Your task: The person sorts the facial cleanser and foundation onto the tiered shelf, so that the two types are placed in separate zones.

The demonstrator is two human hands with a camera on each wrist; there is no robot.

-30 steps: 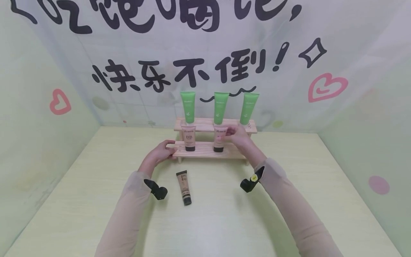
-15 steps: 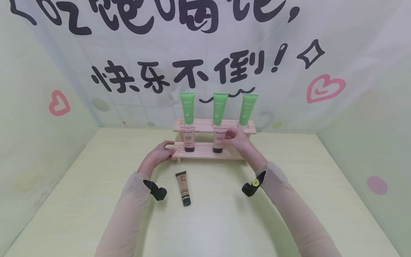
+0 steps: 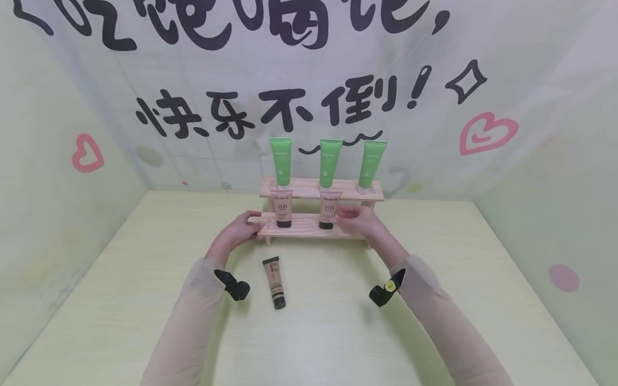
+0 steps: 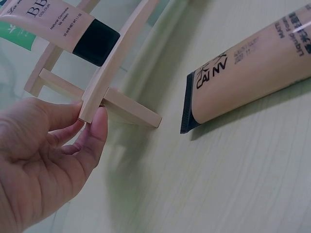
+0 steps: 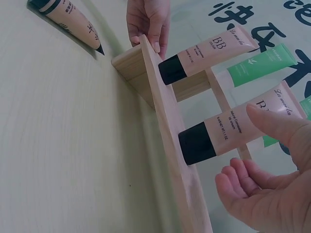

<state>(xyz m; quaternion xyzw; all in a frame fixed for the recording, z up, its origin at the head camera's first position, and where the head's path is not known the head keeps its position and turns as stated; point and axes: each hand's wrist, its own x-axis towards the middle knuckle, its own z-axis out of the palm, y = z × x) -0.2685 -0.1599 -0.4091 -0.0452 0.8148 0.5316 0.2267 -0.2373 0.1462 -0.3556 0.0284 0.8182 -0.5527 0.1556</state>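
On the left, my left hand [image 3: 238,230] pinches the end of the lower shelf of a two-step wooden rack [image 3: 305,224], thumb and fingers on opposite faces in the left wrist view. Two pink BB cream tubes, a left one [image 3: 282,208] and a right one [image 3: 329,206], stand cap-down on that shelf. Beside the right tube is my right hand [image 3: 363,221]. In the right wrist view its thumb overlaps this tube [image 5: 233,124], with the fingers loosely bent below and apart from it; whether the thumb touches cannot be told.
Three green tubes stand on the upper shelf: left [image 3: 282,161], middle [image 3: 330,161] and right [image 3: 372,163]. A beige foundation tube [image 3: 274,281] with black ends lies on the table in front of the rack. A printed backdrop rises behind.
My right hand has loosened from the right BB cream tube and slipped lower beside it. That tube stays standing on the lower shelf. My left hand keeps its hold on the rack.
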